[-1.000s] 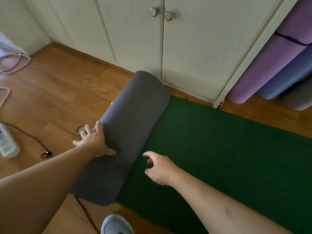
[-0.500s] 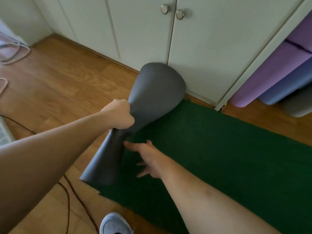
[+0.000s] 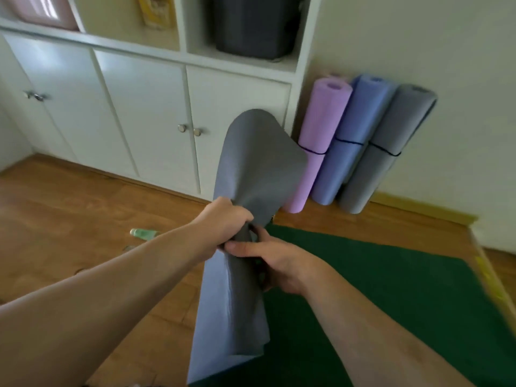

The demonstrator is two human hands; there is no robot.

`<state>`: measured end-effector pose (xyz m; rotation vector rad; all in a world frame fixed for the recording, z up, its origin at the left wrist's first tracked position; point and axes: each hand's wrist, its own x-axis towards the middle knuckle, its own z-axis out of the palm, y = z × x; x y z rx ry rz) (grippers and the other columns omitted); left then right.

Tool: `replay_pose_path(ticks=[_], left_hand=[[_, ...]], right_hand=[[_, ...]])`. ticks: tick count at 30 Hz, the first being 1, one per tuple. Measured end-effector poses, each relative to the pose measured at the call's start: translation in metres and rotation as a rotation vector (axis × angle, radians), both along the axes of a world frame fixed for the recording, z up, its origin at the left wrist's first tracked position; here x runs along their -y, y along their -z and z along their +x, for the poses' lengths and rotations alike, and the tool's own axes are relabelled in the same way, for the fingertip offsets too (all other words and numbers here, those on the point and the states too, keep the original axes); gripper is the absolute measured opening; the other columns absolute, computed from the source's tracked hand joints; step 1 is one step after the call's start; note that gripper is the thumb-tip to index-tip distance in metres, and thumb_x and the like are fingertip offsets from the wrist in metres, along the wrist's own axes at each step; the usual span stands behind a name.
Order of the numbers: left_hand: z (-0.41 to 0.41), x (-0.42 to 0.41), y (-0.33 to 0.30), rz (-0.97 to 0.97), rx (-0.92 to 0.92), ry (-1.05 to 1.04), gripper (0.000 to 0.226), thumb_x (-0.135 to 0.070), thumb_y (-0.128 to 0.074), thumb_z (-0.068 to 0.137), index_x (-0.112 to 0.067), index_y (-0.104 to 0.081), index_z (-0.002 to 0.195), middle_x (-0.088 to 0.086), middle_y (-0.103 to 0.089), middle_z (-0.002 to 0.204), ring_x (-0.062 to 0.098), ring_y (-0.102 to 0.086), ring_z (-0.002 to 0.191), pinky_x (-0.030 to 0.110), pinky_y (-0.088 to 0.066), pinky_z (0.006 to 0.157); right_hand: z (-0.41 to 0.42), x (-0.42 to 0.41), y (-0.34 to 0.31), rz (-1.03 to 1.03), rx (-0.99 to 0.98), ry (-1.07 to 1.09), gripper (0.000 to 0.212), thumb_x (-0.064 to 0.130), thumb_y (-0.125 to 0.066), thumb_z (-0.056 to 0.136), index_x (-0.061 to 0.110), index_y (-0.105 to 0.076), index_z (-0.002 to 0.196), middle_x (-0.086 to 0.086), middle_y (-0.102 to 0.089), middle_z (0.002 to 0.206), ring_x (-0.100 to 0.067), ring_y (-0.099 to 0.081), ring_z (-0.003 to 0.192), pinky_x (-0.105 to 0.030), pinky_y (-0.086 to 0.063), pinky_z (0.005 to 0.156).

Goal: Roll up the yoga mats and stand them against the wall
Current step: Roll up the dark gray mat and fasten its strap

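A rolled grey yoga mat (image 3: 251,163) is held up off the floor, squeezed narrow at its middle and flaring at both ends. My left hand (image 3: 226,219) grips that squeezed middle from the left. My right hand (image 3: 273,263) holds the same spot from the right, fingers curled round the mat. Three rolled mats stand against the wall at the right: a purple mat (image 3: 318,141), a blue mat (image 3: 351,138) and a grey mat (image 3: 388,146), each bound with a dark strap.
A green mat (image 3: 391,297) lies flat on the wooden floor below my right arm. White cabinet doors (image 3: 145,115) with shelves above fill the back. A small green bottle (image 3: 143,233) lies on the floor at the left.
The grey mat has been lifted off the floor, and my right hand now grips its middle along with my left. The view has swung up and right, showing the standing mats.
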<state>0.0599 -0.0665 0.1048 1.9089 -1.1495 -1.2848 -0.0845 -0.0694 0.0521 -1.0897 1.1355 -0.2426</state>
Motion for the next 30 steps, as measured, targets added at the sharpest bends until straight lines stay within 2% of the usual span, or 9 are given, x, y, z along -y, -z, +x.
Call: replay_pose_path(ticks=[3,8,12,17,20,22,25,27,30], left_hand=[[-0.051,-0.023,-0.035,-0.072,-0.159,-0.062,0.026,-0.02,-0.071,0.085,-0.002,-0.071,0.104,0.026,-0.073,0.104,0.041,-0.073,0.096,0.058,-0.061,0.092],[-0.13,-0.053,-0.082,-0.181,-0.369,-0.006,0.012,-0.018,-0.066,0.1,-0.008,-0.067,0.095,0.018,-0.072,0.094,0.027,-0.072,0.087,0.043,-0.062,0.073],[-0.163,-0.067,-0.108,-0.17,-0.487,0.183,0.023,-0.018,-0.064,0.102,-0.003,-0.066,0.119,0.019,-0.075,0.114,0.03,-0.076,0.102,0.05,-0.061,0.095],[-0.173,-0.067,-0.135,-0.479,0.292,0.435,0.043,-0.022,-0.076,0.09,-0.022,-0.052,0.126,-0.001,-0.066,0.117,0.019,-0.069,0.099,0.039,-0.064,0.086],[-0.167,-0.059,-0.148,-0.994,0.86,0.484,0.089,-0.01,-0.078,0.08,-0.021,-0.03,0.153,0.008,-0.042,0.144,0.032,-0.057,0.121,0.046,-0.059,0.092],[-0.164,-0.049,-0.157,-1.232,1.221,0.63,0.12,-0.006,-0.085,0.064,-0.019,-0.02,0.164,0.014,-0.03,0.157,0.04,-0.04,0.14,0.054,-0.049,0.11],[-0.172,-0.033,-0.168,-1.218,1.516,0.896,0.148,-0.031,-0.098,0.057,-0.027,-0.001,0.168,0.013,-0.009,0.173,0.04,-0.007,0.16,0.057,-0.015,0.128],[-0.192,-0.022,-0.171,-1.221,1.578,1.06,0.138,-0.046,-0.092,0.066,-0.032,0.001,0.167,0.007,0.002,0.176,0.034,0.006,0.161,0.054,0.0,0.13],[-0.24,-0.015,-0.167,-1.208,1.583,1.306,0.089,-0.049,-0.083,0.075,-0.033,-0.039,0.15,-0.003,-0.042,0.16,0.022,-0.036,0.15,0.044,-0.018,0.128]], right_hand=[[-0.043,-0.016,-0.047,-0.139,-0.1,0.012,0.098,0.039,-0.096,0.059,0.044,-0.049,0.144,0.002,-0.07,0.13,-0.026,-0.063,0.123,-0.056,-0.051,0.107],[-0.108,-0.042,-0.109,-0.444,-0.307,0.1,0.071,0.016,-0.082,0.064,0.032,-0.061,0.13,0.002,-0.077,0.103,-0.02,-0.072,0.101,-0.037,-0.059,0.083],[-0.154,-0.06,-0.136,-0.713,-0.504,0.109,0.066,0.017,-0.071,0.068,0.034,-0.055,0.13,0.004,-0.072,0.106,-0.021,-0.071,0.096,-0.037,-0.062,0.076],[-0.219,-0.089,-0.164,-0.888,-0.764,0.101,0.092,0.0,-0.062,0.082,0.048,-0.031,0.154,-0.003,-0.069,0.121,-0.029,-0.069,0.098,-0.044,-0.064,0.083],[-0.249,-0.098,-0.176,-0.949,-0.866,0.064,0.095,-0.004,-0.058,0.086,0.051,-0.028,0.158,0.0,-0.069,0.13,-0.029,-0.07,0.103,-0.042,-0.063,0.085],[-0.27,-0.102,-0.179,-0.945,-0.91,0.028,0.097,-0.004,-0.055,0.088,0.054,-0.024,0.16,0.002,-0.067,0.136,-0.028,-0.069,0.106,-0.041,-0.063,0.086],[-0.295,-0.11,-0.177,-0.869,-0.879,-0.051,0.093,-0.002,-0.052,0.09,0.057,-0.027,0.156,0.007,-0.064,0.14,-0.023,-0.068,0.108,-0.036,-0.062,0.087],[-0.308,-0.116,-0.173,-0.834,-0.86,-0.148,0.083,-0.002,-0.052,0.091,0.053,-0.04,0.152,0.008,-0.066,0.137,-0.017,-0.066,0.097,-0.023,-0.055,0.075],[-0.324,-0.125,-0.153,-0.794,-0.83,-0.253,0.063,-0.005,-0.053,0.093,0.038,-0.058,0.139,0.002,-0.071,0.121,-0.014,-0.063,0.079,-0.026,-0.054,0.065]])
